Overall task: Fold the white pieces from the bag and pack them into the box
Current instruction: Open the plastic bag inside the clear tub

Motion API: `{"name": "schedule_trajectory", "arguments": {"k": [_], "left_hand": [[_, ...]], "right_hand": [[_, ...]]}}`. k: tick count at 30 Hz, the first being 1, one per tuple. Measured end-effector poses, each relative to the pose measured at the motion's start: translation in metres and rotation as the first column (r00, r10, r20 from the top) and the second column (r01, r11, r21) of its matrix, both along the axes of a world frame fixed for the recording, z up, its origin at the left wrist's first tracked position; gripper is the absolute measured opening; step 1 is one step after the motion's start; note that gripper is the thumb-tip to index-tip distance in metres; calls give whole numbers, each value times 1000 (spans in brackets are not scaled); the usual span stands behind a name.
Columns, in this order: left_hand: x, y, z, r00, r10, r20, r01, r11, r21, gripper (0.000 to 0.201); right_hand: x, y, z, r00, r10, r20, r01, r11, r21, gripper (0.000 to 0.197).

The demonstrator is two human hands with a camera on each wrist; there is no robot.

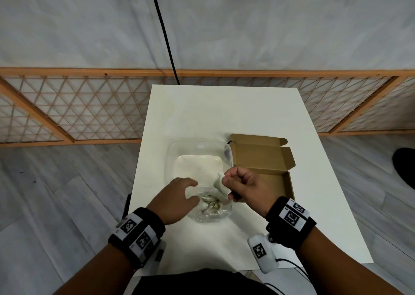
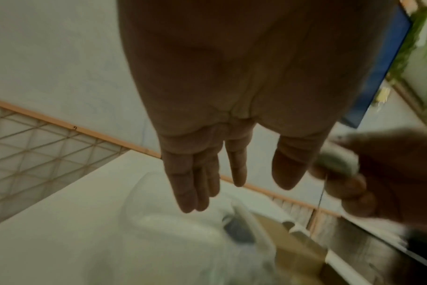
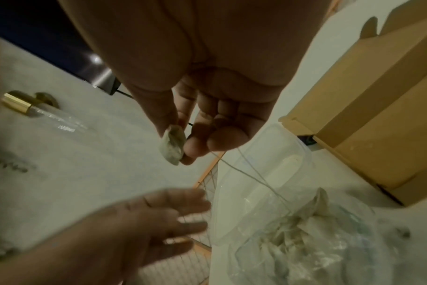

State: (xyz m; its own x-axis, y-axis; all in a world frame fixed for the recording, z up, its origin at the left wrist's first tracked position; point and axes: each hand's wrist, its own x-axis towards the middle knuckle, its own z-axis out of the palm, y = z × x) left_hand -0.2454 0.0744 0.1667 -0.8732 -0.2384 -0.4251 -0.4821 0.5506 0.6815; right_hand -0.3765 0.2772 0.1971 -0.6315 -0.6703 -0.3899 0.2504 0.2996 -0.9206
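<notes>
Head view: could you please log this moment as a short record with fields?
right hand: pinches a white piece, lifted above the bag
left hand: fingers straight, over the bag, holding nothing
bag: clear, on the table, more pieces inside
box: cardboard, lid open, right of the bag

your way into the cardboard box (image 1: 278,183) is open from above; its raised lid (image 1: 260,154) blocks the far side.

Head above; wrists near hands
</notes>
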Motion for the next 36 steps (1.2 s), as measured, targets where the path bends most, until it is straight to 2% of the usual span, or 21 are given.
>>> {"name": "schedule_trajectory", "arguments": {"k": [3,6,9,11,17,22,27,31,34,36], "left_hand": [[-11,3,32,987,88,-133,-56,973,224,52],[-22,8,51,971,132,-202,-39,911,411,42],[-25,10,55,963,122,-239,-21,922,387,27],[-25,9,52,960,144,-242,-43,925,378,19],[-20,5,47,978,143,-154,-85,939,334,19],[-9,0,40,981,149,-120,-115,960,255,7],[-1,4,45,976,188,-110,-145,938,316,11],[0,3,54,973,188,-133,-132,929,345,12],[-1,2,63,951,256,-173,-165,894,416,9],[-4,3,69,924,314,-217,-193,875,444,11]], "right_hand": [[0,-2,7,984,120,-130,-115,992,43,6],[1,-6,14,965,184,-185,-176,983,58,9],[-1,-11,18,962,189,-199,-182,982,53,15],[-2,-13,20,969,195,-155,-191,981,44,17],[2,-21,7,980,171,-106,-171,985,7,12],[0,-26,11,986,115,-118,-119,992,-28,10],[0,-31,5,961,197,-194,-202,979,-6,9],[-2,-30,8,902,249,-352,-245,968,56,16],[-2,-33,6,848,257,-463,-242,966,93,20],[-1,-36,4,842,257,-475,-231,966,113,19]]}}
